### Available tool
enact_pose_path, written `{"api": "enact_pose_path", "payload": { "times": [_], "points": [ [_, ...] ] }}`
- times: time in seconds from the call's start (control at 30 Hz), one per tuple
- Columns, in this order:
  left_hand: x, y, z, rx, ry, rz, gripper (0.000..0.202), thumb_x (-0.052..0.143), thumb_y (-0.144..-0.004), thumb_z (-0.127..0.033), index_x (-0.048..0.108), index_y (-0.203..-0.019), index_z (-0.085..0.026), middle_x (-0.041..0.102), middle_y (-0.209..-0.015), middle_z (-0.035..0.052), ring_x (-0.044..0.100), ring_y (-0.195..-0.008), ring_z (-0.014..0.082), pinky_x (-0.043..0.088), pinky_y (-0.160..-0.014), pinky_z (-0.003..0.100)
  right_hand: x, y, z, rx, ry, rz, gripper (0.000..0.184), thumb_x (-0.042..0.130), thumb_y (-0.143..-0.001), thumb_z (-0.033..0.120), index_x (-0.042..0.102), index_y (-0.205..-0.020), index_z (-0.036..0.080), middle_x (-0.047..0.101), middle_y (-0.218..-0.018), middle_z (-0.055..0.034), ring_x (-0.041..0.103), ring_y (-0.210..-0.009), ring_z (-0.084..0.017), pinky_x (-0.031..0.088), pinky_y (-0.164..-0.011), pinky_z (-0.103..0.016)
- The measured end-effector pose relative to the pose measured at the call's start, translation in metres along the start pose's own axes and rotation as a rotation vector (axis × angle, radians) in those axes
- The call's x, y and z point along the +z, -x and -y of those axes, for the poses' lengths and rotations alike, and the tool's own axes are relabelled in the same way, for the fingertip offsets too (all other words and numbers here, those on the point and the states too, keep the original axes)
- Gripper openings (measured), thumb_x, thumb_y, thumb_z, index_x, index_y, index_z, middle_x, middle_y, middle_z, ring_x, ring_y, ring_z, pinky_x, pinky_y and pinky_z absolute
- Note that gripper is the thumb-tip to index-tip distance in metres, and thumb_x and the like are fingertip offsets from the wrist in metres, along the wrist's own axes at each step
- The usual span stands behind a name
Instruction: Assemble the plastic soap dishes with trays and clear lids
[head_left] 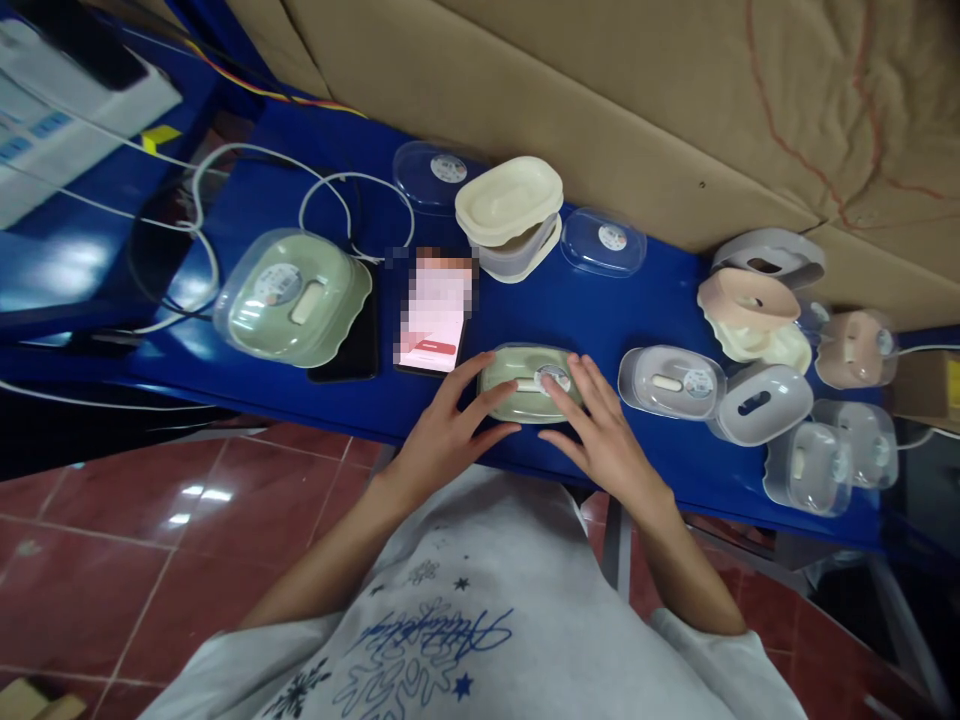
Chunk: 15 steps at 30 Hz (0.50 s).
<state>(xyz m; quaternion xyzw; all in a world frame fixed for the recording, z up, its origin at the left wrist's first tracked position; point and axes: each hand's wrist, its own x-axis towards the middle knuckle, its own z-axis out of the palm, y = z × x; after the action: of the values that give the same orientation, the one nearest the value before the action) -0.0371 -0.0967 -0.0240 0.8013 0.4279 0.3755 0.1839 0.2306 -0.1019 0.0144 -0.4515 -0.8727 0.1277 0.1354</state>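
Note:
A small green plastic box (517, 408) with a clear lid, a pale bar in its middle and a round sticker sits near the front edge of the blue table. My left hand (457, 425) spans its left end, with the thumb by the front edge and the fingers spread over the lid to the back edge. Around the right end lies my right hand (600, 430), its fingers over the lid and sticker and its thumb at the front. Both hands touch the box, which rests on the table. The lid's rim is partly hidden under the fingers.
Left of the hands lie a lit phone (435, 315) and a larger green lidded box (296, 300) on a dark flat object. Cream trays (510, 200) and clear lids (604, 243) stand behind. Grey lidded boxes (671, 382) and pink parts (750, 295) cluster right. White cables (217, 200) loop at left.

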Motion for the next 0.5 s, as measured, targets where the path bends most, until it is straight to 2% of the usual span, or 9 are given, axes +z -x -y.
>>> {"api": "enact_pose_path", "payload": {
  "times": [0.13, 0.33, 0.4, 0.5],
  "points": [
    [-0.0002, 0.0014, 0.0008, 0.009, -0.015, -0.04, 0.061, 0.083, -0.096, -0.032, 0.055, -0.15, -0.032, 0.053, -0.155, 0.0136, 0.059, -0.146, 0.0321, 0.061, -0.116, 0.053, 0.0047, -0.0026, -0.0032, -0.05, 0.047, -0.019, 0.093, 0.065, -0.107, 0.021, 0.006, -0.176, 0.043, 0.022, -0.183, -0.0051, 0.026, -0.168, -0.033, 0.042, -0.132, -0.059],
    [0.0004, 0.0048, 0.0023, 0.013, -0.063, -0.083, 0.054, 0.087, -0.092, -0.034, 0.059, -0.138, -0.027, 0.056, -0.148, 0.015, 0.064, -0.138, 0.032, 0.066, -0.107, 0.052, 0.0067, 0.001, -0.0102, -0.161, 0.13, 0.024, 0.092, 0.06, -0.106, 0.008, 0.008, -0.177, 0.036, 0.034, -0.179, -0.0079, 0.019, -0.169, -0.033, 0.034, -0.136, -0.062],
    [0.001, 0.0054, 0.0022, 0.003, -0.061, -0.08, 0.051, 0.087, -0.092, -0.035, 0.06, -0.134, -0.027, 0.057, -0.147, 0.0151, 0.066, -0.136, 0.0321, 0.067, -0.105, 0.052, 0.006, 0.0006, -0.0105, -0.186, 0.157, 0.037, 0.089, 0.058, -0.106, 0.005, 0.014, -0.177, 0.036, 0.038, -0.177, -0.0074, 0.019, -0.17, -0.032, 0.033, -0.136, -0.062],
    [0.0004, 0.0015, 0.0002, -0.023, -0.066, -0.056, 0.049, 0.084, -0.095, -0.037, 0.058, -0.135, -0.025, 0.056, -0.148, 0.0168, 0.065, -0.137, 0.0332, 0.066, -0.106, 0.054, 0.0004, -0.0056, -0.0079, -0.187, 0.201, 0.023, 0.074, 0.064, -0.106, 0.017, 0.033, -0.173, 0.029, 0.045, -0.173, -0.0109, 0.027, -0.168, -0.033, 0.037, -0.134, -0.059]
  ]
}}
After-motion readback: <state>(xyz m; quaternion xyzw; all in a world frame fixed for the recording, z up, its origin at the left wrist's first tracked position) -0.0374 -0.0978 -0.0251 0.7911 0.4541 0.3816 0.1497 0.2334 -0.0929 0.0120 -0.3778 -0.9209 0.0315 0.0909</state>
